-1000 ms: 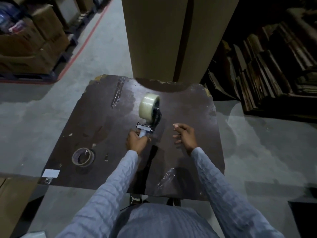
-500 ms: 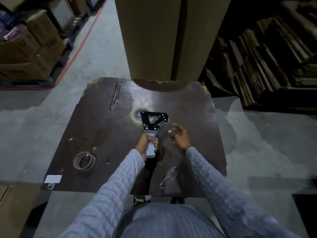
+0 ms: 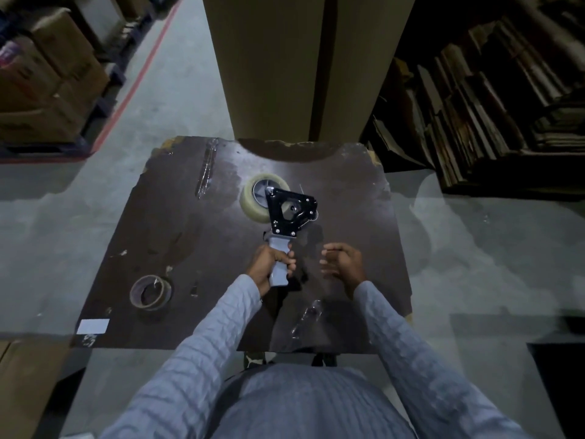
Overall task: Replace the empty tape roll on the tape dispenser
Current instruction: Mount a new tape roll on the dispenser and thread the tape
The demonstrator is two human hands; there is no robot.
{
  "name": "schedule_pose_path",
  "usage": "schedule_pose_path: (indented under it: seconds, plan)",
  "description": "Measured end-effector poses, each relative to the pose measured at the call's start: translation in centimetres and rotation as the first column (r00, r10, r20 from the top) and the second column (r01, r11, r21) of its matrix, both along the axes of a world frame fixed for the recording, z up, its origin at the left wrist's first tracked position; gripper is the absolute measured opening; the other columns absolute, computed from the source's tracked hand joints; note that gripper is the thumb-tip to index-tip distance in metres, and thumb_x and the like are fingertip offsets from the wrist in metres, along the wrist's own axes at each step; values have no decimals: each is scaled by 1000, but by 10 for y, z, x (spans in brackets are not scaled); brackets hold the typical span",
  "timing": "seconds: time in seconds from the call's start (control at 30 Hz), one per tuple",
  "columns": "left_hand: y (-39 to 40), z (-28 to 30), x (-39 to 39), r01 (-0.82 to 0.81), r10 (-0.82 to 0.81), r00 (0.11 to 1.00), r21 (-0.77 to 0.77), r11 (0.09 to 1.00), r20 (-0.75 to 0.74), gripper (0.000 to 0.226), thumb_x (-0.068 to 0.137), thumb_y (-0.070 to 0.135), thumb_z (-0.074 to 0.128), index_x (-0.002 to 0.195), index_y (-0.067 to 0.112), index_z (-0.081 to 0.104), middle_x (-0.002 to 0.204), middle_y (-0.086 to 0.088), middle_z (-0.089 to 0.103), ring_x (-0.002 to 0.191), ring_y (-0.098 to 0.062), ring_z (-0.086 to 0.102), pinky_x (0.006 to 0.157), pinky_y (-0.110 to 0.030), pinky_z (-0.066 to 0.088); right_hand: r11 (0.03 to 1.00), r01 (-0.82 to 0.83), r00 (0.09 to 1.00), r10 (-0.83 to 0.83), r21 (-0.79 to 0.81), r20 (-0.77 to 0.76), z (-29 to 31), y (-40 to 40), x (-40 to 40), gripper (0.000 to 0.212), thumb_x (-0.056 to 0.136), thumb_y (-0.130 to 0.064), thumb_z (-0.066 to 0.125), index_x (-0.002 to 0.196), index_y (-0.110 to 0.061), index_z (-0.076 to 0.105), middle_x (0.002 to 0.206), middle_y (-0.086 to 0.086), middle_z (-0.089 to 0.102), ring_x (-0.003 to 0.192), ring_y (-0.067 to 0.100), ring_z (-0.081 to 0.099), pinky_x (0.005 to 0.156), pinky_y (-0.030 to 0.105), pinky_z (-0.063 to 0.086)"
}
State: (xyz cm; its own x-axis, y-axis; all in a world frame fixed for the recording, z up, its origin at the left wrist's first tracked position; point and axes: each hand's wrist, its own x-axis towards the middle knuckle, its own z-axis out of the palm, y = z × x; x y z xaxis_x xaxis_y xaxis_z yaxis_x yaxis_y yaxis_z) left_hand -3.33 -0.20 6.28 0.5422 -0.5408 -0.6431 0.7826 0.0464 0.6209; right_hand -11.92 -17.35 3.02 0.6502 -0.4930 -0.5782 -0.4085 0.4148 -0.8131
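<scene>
1. Two hands over a dark, worn table top (image 3: 133,223): left hand (image 3: 269,269) is clenched round the grey handle (image 3: 280,264) of the tape dispenser (image 3: 289,213); right hand (image 3: 343,264) is free, fingers loosely curled, grasping nothing, just beside the handle but apart from it.
2. Dispenser lies w/ its black frame plate (image 3: 285,217) facing up, handle pointing back toward the person, head pointing away.
3. A full clear tape roll (image 3: 253,201) sits on the dispenser's hub, under the frame, roll's far and left edge showing past the plate (can't tell if it rests on the table or is lifted slightly).
4. The empty tape roll (image 3: 151,293), a bare brown core, lies flat on the table at the near-left, well apart from dispenser & both hands.
5. A white label (image 3: 93,326) is stuck near the table's near-left corner, close to the core.
6. Scraps of clear tape: one long strip (image 3: 205,172) at the far left of the table, one crumpled bit (image 3: 307,318) near the front edge, between the two sleeves.
7. Beyond the table stands a tall cardboard column (image 3: 304,64); stacked cartons (image 3: 47,74) at far left on the floor.
</scene>
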Motion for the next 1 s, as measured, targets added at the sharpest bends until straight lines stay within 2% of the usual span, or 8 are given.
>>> schedule_pose_path:
  seconds: [0.1, 0.2, 0.33, 0.43, 0.57, 0.7, 0.87, 1.0]
  plan:
    - [-2, 3, 2, 1, -6, 995, 53, 999, 98, 32, 71, -20, 45, 88, 4, 57, 67, -8, 55, 47, -20, 52, 44, -23, 44, 945, -77, 977, 135, 317, -166, 9, -3, 8, 44, 100, -49, 51, 91, -9, 68, 91, 10, 70, 71, 29, 70, 63, 35, 56]
    - [-6, 4, -3, 25, -40, 987, 90, 996, 157, 28, 66, -17, 48, 83, 2, 58, 64, -12, 55, 45, -22, 51, 46, -27, 45, 885, -147, 970, 216, 442, -110, 14, 0, 18, 82, 90, -75, 43, 99, 0, 74, 96, 14, 77, 80, 31, 72, 69, 34, 54]
    - [-7, 1, -7, 43, -101, 964, 232, 972, 247, 37, 67, -15, 47, 99, -3, 60, 63, -11, 58, 40, -21, 48, 40, -24, 39, 896, -94, 977, 167, 433, -134, 27, 5, 36, 36, 103, -28, 41, 81, -9, 63, 55, -1, 66, 41, 9, 53, 41, 19, 37]
    - [1, 0, -11, 55, -139, 946, 275, 960, 295, 41, 63, -14, 42, 93, 0, 66, 58, -7, 56, 35, -16, 40, 40, -20, 32, 955, -132, 958, 192, 265, -213, 32, -4, 43, 33, 101, -7, 39, 71, -13, 52, 44, -4, 50, 27, 4, 36, 30, 15, 25]
    - [15, -1, -19, 80, -172, 939, 297, 952, 297, 30, 56, -6, 41, 74, 7, 61, 56, -8, 50, 36, -16, 33, 44, -20, 29, 886, -375, 907, 289, -274, -305, 29, -20, 39, 33, 94, -6, 59, 62, -4, 65, 47, 1, 52, 33, 9, 37, 34, 14, 28]
    - [40, -15, -32, 76, -258, 904, 465, 882, 342, 24, 56, 0, 47, 72, 12, 59, 50, -3, 56, 36, -16, 39, 41, -21, 31, 757, -436, 893, 296, -488, -339, 22, -37, 32, 28, 91, -7, 69, 64, 3, 69, 59, 6, 50, 51, 12, 35, 54, 25, 36]
    - [87, -46, -53, 135, -393, 853, 583, 801, 343, 12, 64, 7, 58, 60, 18, 62, 45, 3, 55, 35, -11, 44, 40, -22, 33, 684, -577, 811, 418, -446, -409, 1, -24, 11, 35, 91, -25, 75, 84, 9, 76, 69, 13, 61, 67, 19, 53, 68, 27, 42]
    - [115, -63, -79, 154, -403, 856, 583, 798, 325, 14, 70, 16, 61, 57, 19, 60, 43, 3, 55, 34, -6, 44, 38, -17, 33, 724, -660, 719, 531, -201, -448, -15, -8, -6, 21, 92, -13, 72, 93, 9, 69, 65, 11, 57, 56, 20, 49, 59, 29, 43]
